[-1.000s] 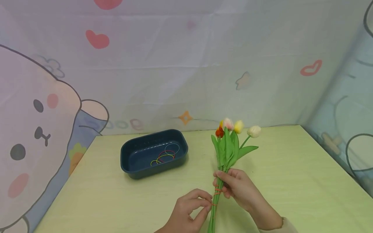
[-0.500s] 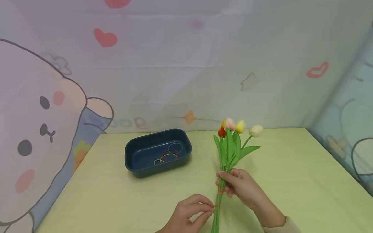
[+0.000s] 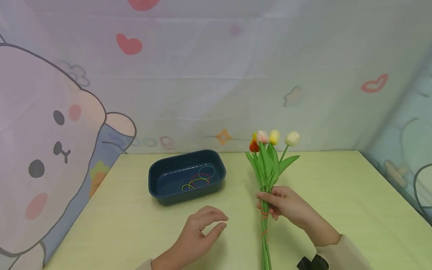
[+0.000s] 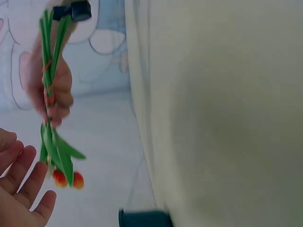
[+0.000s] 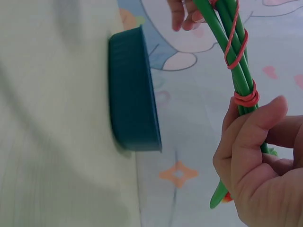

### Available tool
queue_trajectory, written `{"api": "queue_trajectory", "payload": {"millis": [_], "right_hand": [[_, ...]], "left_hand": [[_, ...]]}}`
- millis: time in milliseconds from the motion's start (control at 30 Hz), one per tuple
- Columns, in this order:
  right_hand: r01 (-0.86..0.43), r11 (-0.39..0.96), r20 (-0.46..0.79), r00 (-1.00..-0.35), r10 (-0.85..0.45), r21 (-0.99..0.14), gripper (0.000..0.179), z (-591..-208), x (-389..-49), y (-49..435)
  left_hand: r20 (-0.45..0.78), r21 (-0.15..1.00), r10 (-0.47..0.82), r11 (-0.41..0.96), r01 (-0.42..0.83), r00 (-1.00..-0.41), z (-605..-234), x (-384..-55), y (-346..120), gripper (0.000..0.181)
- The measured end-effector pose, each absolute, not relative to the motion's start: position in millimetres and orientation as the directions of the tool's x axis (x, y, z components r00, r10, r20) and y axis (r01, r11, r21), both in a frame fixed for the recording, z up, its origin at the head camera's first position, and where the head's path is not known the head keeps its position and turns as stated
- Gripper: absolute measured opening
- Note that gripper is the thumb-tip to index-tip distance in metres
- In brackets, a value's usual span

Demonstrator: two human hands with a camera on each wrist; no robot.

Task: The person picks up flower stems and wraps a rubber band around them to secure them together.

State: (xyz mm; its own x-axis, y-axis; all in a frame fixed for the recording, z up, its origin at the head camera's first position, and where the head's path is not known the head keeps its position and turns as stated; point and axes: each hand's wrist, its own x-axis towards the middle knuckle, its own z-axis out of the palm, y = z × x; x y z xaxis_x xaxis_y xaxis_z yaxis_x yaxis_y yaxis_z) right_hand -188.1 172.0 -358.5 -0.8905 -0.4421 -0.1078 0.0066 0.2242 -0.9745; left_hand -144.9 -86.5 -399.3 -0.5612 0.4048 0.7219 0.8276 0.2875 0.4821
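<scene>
A bunch of artificial tulips [image 3: 266, 165] with red, orange, pink, yellow and white heads stands nearly upright in the head view. My right hand [image 3: 287, 206] grips its green stems below the leaves. Just under that grip, a red rubber band [image 5: 247, 98] is wound tightly round the stems. Further down, a looser loop of red band [image 5: 236, 49] crosses them in the right wrist view. My left hand [image 3: 197, 232] is apart from the bunch, to its left, with fingers loosely bent and nothing between them. The left wrist view shows those fingers [image 4: 28, 177] spread.
A dark blue plastic basin [image 3: 158, 198] stands at the back of the pale yellow table [image 3: 118, 225]. Several thin coloured rubber bands [image 3: 199, 182] lie inside it. Behind the table hangs a printed cloth [image 3: 202, 75]. A black device [image 3: 314, 262] sits at my right wrist.
My left hand has let go of the lower stems and moved left and up from them. The right hand keeps its grip, and the tulips stand slightly higher and more upright.
</scene>
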Motion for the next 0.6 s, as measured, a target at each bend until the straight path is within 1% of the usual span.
{"api": "queue_trajectory", "payload": {"millis": [100,233,300,400,600], "right_hand": [[0.012,0.242,-0.126,-0.878,-0.461,-0.97,0.037,-362,-194,176],[0.018,0.256,-0.147,-0.857,-0.494,-0.966,0.036,-369,-201,179],[0.029,0.265,-0.163,-0.848,-0.504,-0.964,0.036,-373,-204,180],[0.049,0.277,-0.19,-0.838,-0.511,-0.96,0.036,-379,-208,182],[0.056,0.276,-0.204,-0.812,-0.547,-0.96,0.037,-390,-215,188]], "left_hand": [[0.729,0.42,0.386,0.401,0.814,-0.565,-397,-156,-101,0.015],[0.757,0.31,0.371,0.521,0.795,-0.538,-396,-173,-122,0.014],[0.763,0.274,0.361,0.569,0.775,-0.536,-396,-180,-131,0.014],[0.771,0.242,0.341,0.624,0.743,-0.538,-397,-191,-144,0.015],[0.758,0.233,0.29,0.715,0.659,-0.583,-401,-203,-162,0.016]]}}
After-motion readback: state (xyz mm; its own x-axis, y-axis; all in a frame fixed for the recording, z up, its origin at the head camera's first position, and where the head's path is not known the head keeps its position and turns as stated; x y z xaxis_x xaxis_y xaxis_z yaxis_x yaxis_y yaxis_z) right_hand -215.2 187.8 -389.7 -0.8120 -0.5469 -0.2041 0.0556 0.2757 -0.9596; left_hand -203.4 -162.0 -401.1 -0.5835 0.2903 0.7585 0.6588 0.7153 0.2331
